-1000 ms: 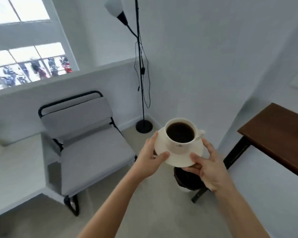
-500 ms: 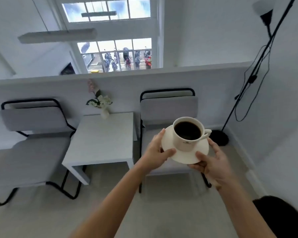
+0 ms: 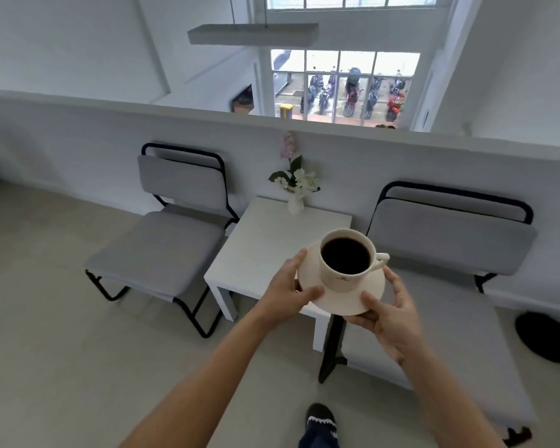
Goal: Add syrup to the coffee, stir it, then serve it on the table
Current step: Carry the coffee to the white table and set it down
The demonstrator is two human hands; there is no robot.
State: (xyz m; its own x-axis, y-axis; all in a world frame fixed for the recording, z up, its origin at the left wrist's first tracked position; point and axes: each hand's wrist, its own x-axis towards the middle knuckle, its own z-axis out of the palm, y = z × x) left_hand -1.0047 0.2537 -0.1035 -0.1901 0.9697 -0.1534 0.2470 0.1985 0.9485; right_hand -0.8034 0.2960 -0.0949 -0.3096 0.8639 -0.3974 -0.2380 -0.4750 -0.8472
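A cream cup [image 3: 343, 278] full of black coffee stands upright on a cream saucer [image 3: 340, 300], its handle pointing right. My left hand [image 3: 288, 291] grips the saucer's left rim, thumb on top. My right hand [image 3: 390, 313] holds the right front rim from below with the thumb on top. Both hands carry the saucer in the air over the near right part of a small white table [image 3: 259, 250]. No syrup or spoon is in view.
A white vase of flowers [image 3: 295, 189] stands at the table's far edge by the low white wall. Grey chairs with black frames flank the table, one left [image 3: 162, 244] and one right [image 3: 440, 253]. A black lamp base [image 3: 545, 336] rests at right. My foot [image 3: 320, 421] shows below.
The view has swung left from the lamp corner until the white table sits ahead. The table now lies right under the cup. My hands keep the same hold on the saucer.
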